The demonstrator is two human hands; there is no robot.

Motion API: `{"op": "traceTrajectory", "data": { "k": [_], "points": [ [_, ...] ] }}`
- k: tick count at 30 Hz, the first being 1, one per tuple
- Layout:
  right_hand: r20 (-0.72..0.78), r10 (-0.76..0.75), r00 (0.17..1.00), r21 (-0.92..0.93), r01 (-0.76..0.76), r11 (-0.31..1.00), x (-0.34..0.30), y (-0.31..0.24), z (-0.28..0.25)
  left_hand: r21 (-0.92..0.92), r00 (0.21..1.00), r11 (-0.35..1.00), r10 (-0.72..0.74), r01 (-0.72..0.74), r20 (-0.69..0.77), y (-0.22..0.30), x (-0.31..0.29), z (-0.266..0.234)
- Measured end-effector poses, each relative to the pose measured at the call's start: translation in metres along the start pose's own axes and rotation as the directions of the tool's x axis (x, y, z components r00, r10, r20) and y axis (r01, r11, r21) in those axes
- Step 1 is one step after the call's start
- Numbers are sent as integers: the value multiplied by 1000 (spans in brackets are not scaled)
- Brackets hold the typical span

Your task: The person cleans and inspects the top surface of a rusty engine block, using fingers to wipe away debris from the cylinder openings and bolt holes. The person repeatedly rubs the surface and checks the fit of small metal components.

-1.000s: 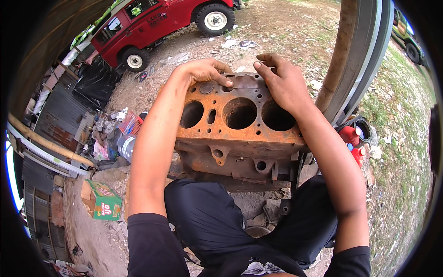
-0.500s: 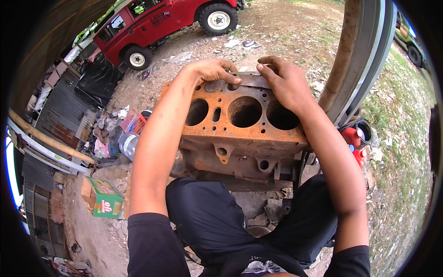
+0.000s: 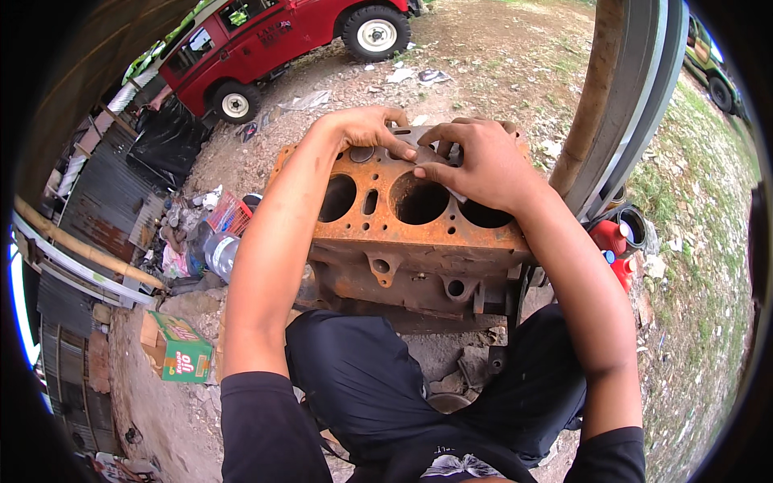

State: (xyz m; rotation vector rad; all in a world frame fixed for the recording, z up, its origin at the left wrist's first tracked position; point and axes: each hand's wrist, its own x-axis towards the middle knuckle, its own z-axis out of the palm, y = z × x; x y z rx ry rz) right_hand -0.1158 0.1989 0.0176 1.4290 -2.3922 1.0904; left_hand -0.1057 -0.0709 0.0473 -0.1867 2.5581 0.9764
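Note:
A rusty orange engine block (image 3: pixel 354 235) stands before my knees, its flat top face and large round bores upward. Over the far half of that face, both hands meet at a thin, flat grey-brown strip (image 3: pixel 427 156); its exact kind is unclear. My right hand (image 3: pixel 483 157) grips the strip between thumb and curled fingers, and a corner shows below the thumb near the middle bore. At the strip's other end, my left hand (image 3: pixel 366 130) is bent with its thumb pressed against it. Part of the strip is hidden by the right hand.
A post (image 3: pixel 600 105) rises close beyond my right forearm, with red bottles (image 3: pixel 610 235) near its foot. To the left lie a green carton (image 3: pixel 179 350), a clear plastic jug (image 3: pixel 221 253) and a red crate (image 3: pixel 229 213). A red car (image 3: pixel 274 40) is parked beyond.
My right hand has come nearer and to the left, over the middle bore. The strip has swung from lying crosswise to slanting toward me. My left hand has stayed nearly in place.

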Motion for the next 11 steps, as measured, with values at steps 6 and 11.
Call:
{"op": "traceTrajectory", "data": {
  "k": [6,11],
  "points": [
    [-32,-56,998,-78,54,995,-4,8,8,19,997,999,-38,37,71,7,-2,-10],
    [23,-41,999,-180,45,983,-8,0,4,40,986,993,-112,108,120,14,-4,-14]
  ]
}}
